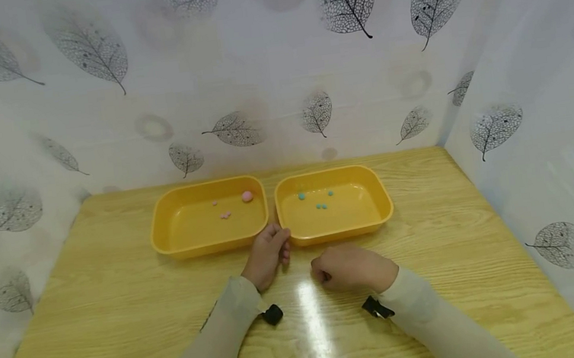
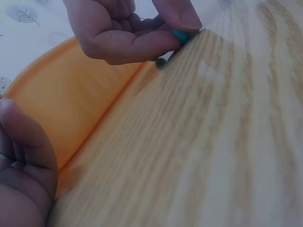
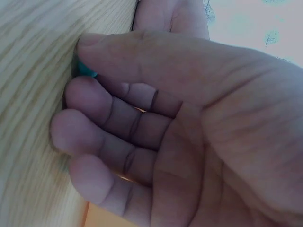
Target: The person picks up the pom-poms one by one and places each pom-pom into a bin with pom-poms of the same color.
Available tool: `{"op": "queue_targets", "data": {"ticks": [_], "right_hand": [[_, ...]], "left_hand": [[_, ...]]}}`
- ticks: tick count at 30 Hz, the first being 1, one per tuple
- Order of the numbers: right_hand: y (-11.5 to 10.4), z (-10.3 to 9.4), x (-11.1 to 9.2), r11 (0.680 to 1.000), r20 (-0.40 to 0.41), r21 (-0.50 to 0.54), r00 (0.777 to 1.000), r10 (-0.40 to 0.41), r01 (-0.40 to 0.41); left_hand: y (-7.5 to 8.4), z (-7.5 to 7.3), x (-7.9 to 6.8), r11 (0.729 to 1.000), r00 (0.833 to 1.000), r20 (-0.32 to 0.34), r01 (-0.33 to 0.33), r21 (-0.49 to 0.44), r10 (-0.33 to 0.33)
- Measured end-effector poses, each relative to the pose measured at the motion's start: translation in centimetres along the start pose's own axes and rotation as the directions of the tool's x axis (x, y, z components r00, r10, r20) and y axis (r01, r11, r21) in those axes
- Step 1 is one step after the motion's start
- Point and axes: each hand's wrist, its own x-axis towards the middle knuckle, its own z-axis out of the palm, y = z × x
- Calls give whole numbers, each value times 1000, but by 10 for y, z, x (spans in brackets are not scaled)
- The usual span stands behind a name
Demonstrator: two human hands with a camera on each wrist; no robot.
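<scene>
A small teal ball (image 3: 86,69) is pinched between the thumb and a finger of my right hand (image 1: 353,267), low against the wooden table. Another small green ball (image 2: 161,62) shows beneath that hand in the left wrist view. My left hand (image 1: 267,257) rests at the near left corner of the right yellow tray (image 1: 342,234), its thumb touching that corner and its other fingers partly hidden. Several small teal balls (image 1: 318,206) lie inside this tray. Beside it, the left yellow tray (image 1: 209,249) contains a larger pink ball (image 1: 247,196) and several small pink balls (image 1: 225,215).
Both trays stand side by side towards the back of the wooden table (image 1: 121,319), a narrow gap between them. Behind and along the sides hangs a white sheet (image 1: 260,51) printed with leaves. A black band piece (image 1: 272,314) sits at the left wrist.
</scene>
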Motion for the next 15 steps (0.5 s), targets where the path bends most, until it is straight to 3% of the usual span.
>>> {"op": "queue_targets", "data": {"ticks": [15], "right_hand": [[5, -1, -1, 998, -39, -31, 998, -53, 52]], "left_hand": [[1, 0, -1, 1000, 1000, 16, -2, -6, 2]]}}
